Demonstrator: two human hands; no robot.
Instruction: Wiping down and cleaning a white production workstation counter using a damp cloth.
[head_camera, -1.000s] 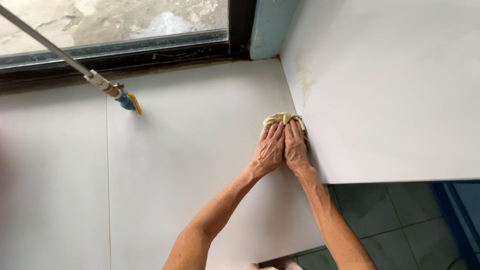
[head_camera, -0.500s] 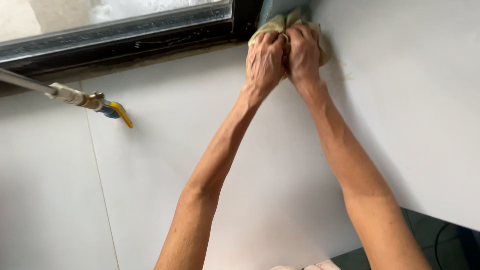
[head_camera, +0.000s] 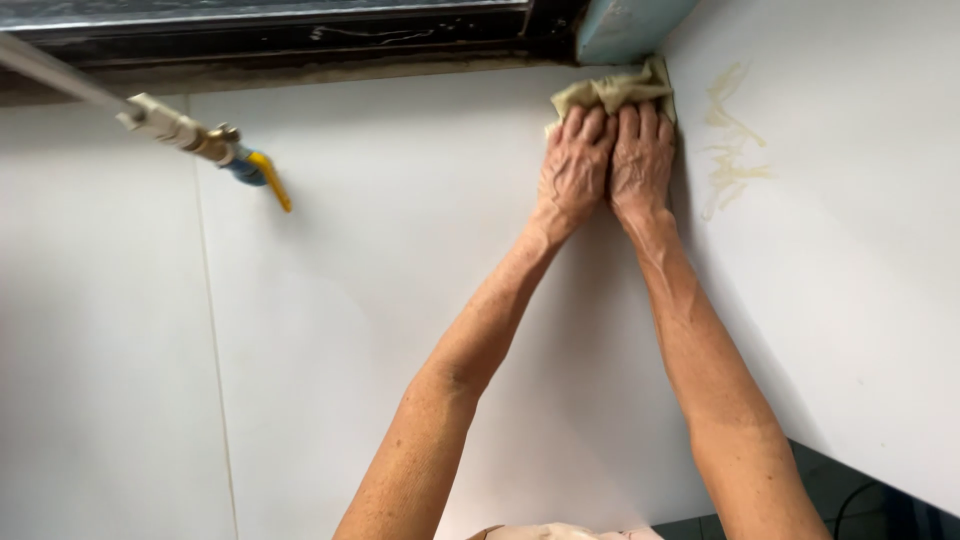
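Both our hands have slid slightly down from the top corner, dragging the yellowish cloth (head_camera: 610, 92) along. Left hand (head_camera: 578, 165) and right hand (head_camera: 642, 160) lie flat, side by side, fingers together, pressing the cloth bunched beyond our fingertips. Yellow smears (head_camera: 732, 140) streak the white wall (head_camera: 850, 300) just right of our right hand.
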